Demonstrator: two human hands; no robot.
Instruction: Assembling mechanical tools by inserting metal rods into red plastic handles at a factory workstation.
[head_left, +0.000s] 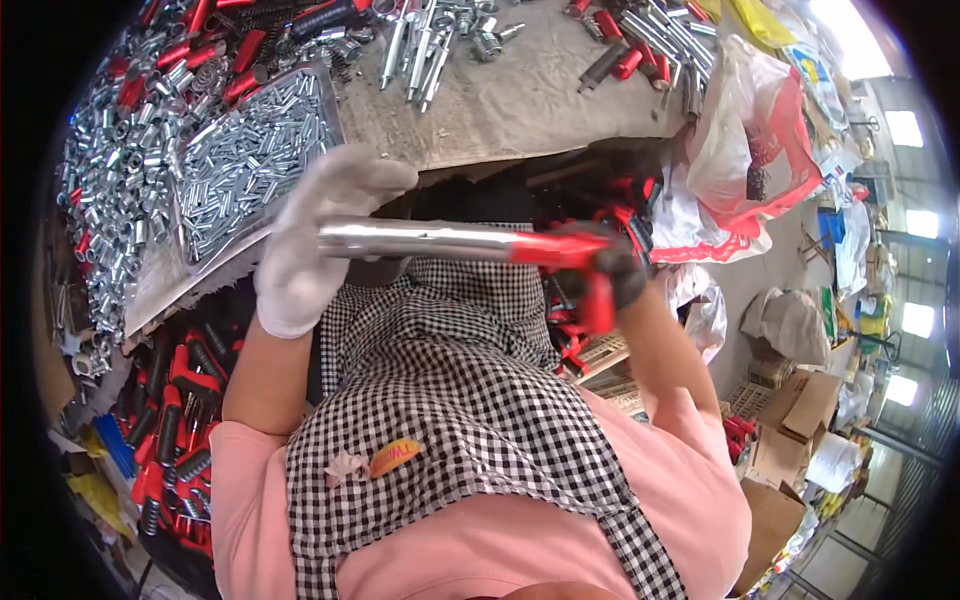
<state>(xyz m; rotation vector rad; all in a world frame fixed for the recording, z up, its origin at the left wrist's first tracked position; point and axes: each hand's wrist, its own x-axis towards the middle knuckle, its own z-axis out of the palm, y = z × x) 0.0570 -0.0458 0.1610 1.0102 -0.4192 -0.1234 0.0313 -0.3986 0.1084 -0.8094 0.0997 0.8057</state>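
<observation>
A tool with a chrome tube (pixel 420 240) and a red head and handle (pixel 597 300) lies crosswise in front of my apron. My right hand (pixel 622 276), in a dark glove, is closed around its red handle end; motion blurs the fingers there. In a white glove, my left hand (pixel 305 245) is at the tube's free end, which overlaps the palm. Its fingers stretch out above the tube, not wrapped round it. Whether the palm presses on the tube end I cannot tell.
Left of the bench, a clear tray (pixel 255 150) holds small metal pins beside heaped silver fittings (pixel 125 170). Red-and-black handles (pixel 170 420) are piled below. Metal rods (pixel 420 50) lie on the brown bench cover (pixel 520 100). A plastic bag (pixel 740 150) hangs at the right; cardboard boxes (pixel 800 410) stand beyond.
</observation>
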